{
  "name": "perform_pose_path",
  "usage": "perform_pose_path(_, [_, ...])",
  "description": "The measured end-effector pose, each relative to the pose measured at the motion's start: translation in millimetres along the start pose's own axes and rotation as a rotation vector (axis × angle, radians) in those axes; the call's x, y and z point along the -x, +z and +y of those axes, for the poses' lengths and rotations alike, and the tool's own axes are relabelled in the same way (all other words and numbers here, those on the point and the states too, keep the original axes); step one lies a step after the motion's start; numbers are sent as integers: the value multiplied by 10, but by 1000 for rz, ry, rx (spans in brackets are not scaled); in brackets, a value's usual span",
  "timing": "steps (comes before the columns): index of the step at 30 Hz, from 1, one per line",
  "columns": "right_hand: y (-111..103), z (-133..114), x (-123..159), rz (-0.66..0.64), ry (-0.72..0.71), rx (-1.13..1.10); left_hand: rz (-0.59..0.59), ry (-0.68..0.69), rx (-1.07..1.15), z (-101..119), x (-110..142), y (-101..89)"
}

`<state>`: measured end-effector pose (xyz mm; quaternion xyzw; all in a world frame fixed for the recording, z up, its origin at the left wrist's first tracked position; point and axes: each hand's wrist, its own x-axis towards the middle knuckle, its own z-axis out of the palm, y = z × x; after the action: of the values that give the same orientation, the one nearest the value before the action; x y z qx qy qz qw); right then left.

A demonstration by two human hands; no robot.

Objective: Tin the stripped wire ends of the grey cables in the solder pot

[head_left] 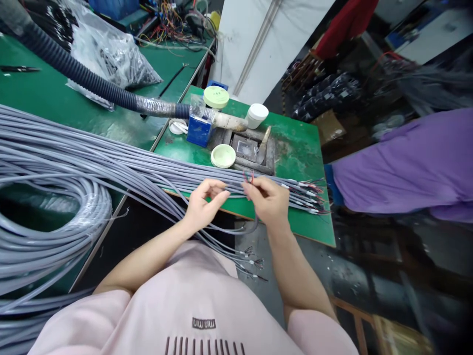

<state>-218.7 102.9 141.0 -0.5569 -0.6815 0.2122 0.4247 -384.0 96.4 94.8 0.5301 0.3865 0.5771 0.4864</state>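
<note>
My right hand (271,199) pinches the end of a grey cable (253,226), whose thin coloured wires (249,176) fan out above the thumb and fingertips. The rest of this cable hangs in a bend under the hand. Facing it from the left, my left hand (205,204) has its thumb and index finger curled close together; whatever lies at their tips is too small to make out. Behind both hands runs a thick bundle of grey cables (166,167) across the bench. Its stripped ends (310,195) show coloured wires and white labels to the right.
A solder pot (246,148) stands behind the bundle, near a pale green lid (223,156), a white jar (256,115) and a black extraction hose (96,81). Coiled cables (88,212) lie at left. Someone in purple clothing (406,162) is at right.
</note>
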Motion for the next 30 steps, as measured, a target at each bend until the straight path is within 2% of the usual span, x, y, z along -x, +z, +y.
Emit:
perform_pose_path(4, [50,112,-581,-59,31,171,27,290,-640,-207,-200,-350])
perform_pose_path(6, [126,193,-836,-132,48,281,4,373,-839,-343,-246,-450])
perform_pose_path(8, [226,263,-1030,-210,67,408,-5,454,-933,-452,-253,-484])
perform_pose_path(11, [373,327,-1204,-320,81,597,8,538,-962,-520,-238,-469])
perform_pose_path(15, [492,337,-1299,-433,103,759,12,542,-976,-506,-232,-452])
perform_pose_path(23, [575,321,-1370,-498,126,878,9,520,-954,-530,-230,-469])
perform_pose_path(27, [522,307,-1384,-495,111,849,9,518,-935,-524,-234,-469])
perform_pose_path(30, [339,312,-1409,-440,87,760,22,545,-941,-519,-237,-467])
